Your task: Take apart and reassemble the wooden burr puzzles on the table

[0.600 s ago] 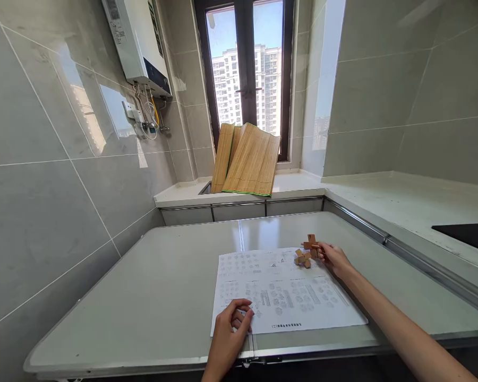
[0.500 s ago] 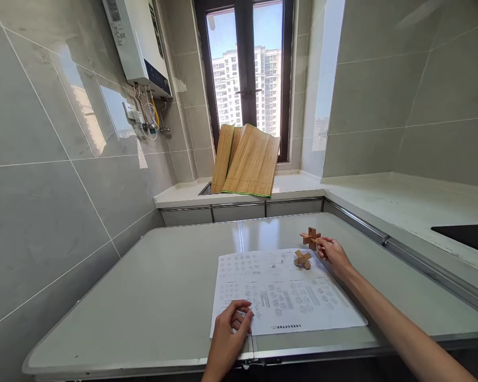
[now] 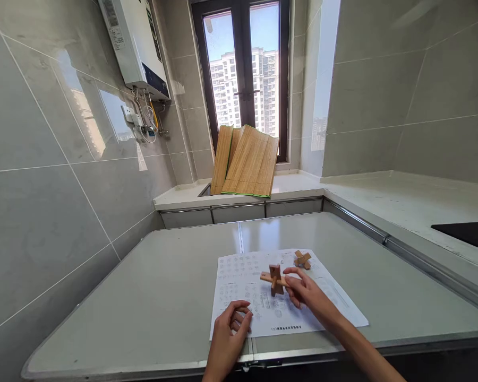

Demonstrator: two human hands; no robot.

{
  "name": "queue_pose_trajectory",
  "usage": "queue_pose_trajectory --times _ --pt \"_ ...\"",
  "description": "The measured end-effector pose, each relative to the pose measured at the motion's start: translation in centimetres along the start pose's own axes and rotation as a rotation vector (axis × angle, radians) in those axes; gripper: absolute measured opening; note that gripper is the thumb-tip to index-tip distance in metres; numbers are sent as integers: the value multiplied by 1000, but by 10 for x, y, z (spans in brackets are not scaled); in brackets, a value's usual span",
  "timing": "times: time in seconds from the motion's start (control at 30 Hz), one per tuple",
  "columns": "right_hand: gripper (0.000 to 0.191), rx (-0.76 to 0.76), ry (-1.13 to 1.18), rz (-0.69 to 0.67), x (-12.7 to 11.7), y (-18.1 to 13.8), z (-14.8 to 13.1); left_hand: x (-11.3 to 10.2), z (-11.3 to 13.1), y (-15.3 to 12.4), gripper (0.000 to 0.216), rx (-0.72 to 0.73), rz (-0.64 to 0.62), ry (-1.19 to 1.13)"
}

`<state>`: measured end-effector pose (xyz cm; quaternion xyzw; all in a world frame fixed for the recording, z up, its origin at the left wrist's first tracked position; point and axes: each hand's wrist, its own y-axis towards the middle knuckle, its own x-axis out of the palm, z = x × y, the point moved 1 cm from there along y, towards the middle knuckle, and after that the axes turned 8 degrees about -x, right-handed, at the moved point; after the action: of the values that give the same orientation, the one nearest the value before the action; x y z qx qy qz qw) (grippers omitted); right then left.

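My right hand (image 3: 305, 292) pinches a cross-shaped wooden puzzle (image 3: 274, 278) and holds it just above the middle of a printed instruction sheet (image 3: 247, 270). A second, smaller wooden cross puzzle (image 3: 301, 259) lies on the sheet's far right part, beyond my right hand. My left hand (image 3: 228, 331) rests with curled fingers on the sheet's near left corner, pressing on the paper, nothing else visible in it.
The sheet lies on a grey folding table (image 3: 143, 297) with a seam down its middle. Behind it runs a white counter (image 3: 382, 196) with bamboo mats (image 3: 247, 162) leaning at the window. A water heater (image 3: 133, 45) hangs on the left wall. A black hob (image 3: 468, 233) is at right.
My right hand lifted one wooden cross away from the other and carried it left and toward me, over the sheet's middle. The left hand stayed put.
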<state>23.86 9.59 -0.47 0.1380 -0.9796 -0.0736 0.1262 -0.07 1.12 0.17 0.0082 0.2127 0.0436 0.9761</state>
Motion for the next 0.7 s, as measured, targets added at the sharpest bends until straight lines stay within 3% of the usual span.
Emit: queue_pose_trajectory --times 0.07,0.17,0.37,0.5,0.7 --pt "52 22 -30 -123 12 -13 10 -1 0 -1 36 32 33 23" --pt "50 29 -71 -202 24 -25 20 -1 2 -3 47 71 49 76" --pt "44 72 74 -293 36 -31 26 4 -1 -2 51 183 -99 164" --pt "42 53 66 -274 35 -31 33 6 -5 1 46 203 -104 211" --pt "43 -46 -120 -125 34 -30 45 7 -3 0 42 200 -87 243"
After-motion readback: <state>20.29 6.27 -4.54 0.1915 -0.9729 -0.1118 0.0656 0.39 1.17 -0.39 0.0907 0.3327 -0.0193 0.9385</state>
